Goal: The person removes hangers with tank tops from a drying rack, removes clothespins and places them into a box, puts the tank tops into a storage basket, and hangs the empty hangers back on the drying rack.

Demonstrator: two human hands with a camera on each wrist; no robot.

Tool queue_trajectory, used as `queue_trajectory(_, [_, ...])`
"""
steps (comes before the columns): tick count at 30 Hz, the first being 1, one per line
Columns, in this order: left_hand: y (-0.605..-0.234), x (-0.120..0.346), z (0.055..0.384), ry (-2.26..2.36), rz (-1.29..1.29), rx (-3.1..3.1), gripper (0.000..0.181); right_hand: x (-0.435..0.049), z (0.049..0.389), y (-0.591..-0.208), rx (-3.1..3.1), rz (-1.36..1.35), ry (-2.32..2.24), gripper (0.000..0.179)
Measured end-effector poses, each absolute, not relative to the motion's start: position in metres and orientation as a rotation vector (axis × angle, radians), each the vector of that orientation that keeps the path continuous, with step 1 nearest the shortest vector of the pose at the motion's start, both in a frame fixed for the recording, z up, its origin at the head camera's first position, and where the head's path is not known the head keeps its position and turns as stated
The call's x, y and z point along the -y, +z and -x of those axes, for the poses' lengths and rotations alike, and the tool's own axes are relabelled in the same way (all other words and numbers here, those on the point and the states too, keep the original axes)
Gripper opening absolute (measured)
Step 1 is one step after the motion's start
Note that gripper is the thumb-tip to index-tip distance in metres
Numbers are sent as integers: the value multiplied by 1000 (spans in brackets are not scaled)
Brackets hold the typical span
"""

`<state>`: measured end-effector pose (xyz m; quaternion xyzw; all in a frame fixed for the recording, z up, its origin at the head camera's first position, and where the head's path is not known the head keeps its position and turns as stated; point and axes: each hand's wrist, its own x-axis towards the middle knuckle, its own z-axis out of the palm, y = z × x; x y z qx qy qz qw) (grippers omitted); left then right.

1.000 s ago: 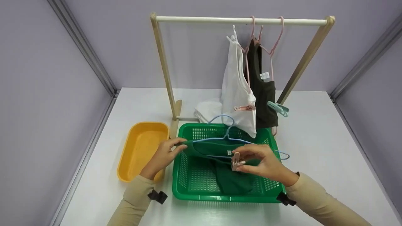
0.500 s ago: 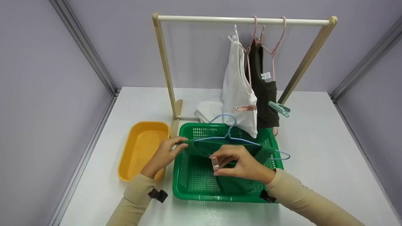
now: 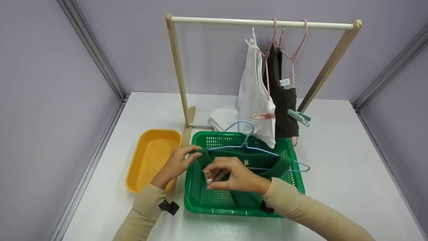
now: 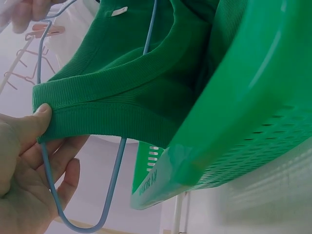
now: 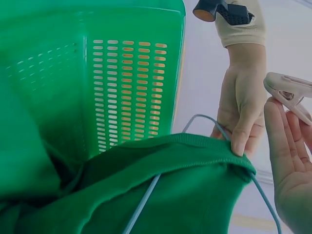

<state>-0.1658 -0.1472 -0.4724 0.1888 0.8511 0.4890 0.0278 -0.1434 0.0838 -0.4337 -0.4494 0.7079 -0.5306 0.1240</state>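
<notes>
A green tank top (image 4: 117, 92) hangs on a blue hanger (image 3: 245, 143) over the green basket (image 3: 217, 211), its lower part down inside. At its left shoulder strap, my left hand (image 3: 175, 164) pinches the ribbed cloth against the hanger, thumb on top in the left wrist view. My right hand (image 3: 238, 176) holds a pale pink clothespin (image 5: 288, 92) between thumb and fingertips. That hand is in front of the garment, a short way right of the left hand, and hides part of the neckline in the head view.
Behind the basket stands a rack with a white rail (image 3: 217, 22), bearing a white top (image 3: 252, 100) and a dark top (image 3: 282, 103) on hangers. A pink clothespin (image 3: 263, 116) and a mint clothespin (image 3: 299, 117) grip them. A yellow tray (image 3: 131, 167) lies left.
My right hand has moved left across the garment with the clothespin, toward the left shoulder strap. The left hand keeps its hold on the strap.
</notes>
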Motion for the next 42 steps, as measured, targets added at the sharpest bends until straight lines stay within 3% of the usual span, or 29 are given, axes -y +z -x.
queue_trajectory(24, [-461,154,172,1441,-619,-2633,22,-17,147,-457,-2120,1223,-1339,31])
queue_trajectory(37, [-442,151,177,1397,-722,-2573,23,24,147,-462,-2203,823,-1299,18])
queue_trajectory(42, [-434,150,178,1386,-734,-2558,20,38,152,-465,-2067,466,-1426,13])
